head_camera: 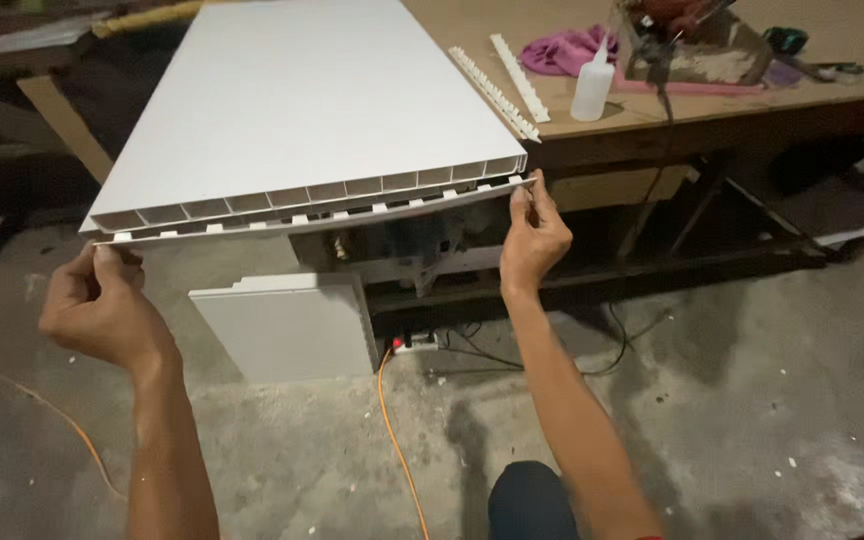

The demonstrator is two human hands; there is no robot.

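The white hollow-core panel (pixel 302 100) lies flat on the bench (pixel 752 90), its open cell end overhanging toward you. A thin notched white strip (pixel 312 214) runs along that end's lower edge, long axis crosswise between your hands. Your left hand (pixel 100 305) pinches the strip at the panel's left corner, your right hand (pixel 532 235) at the right corner; both are equally near. The strip sags slightly at mid-span.
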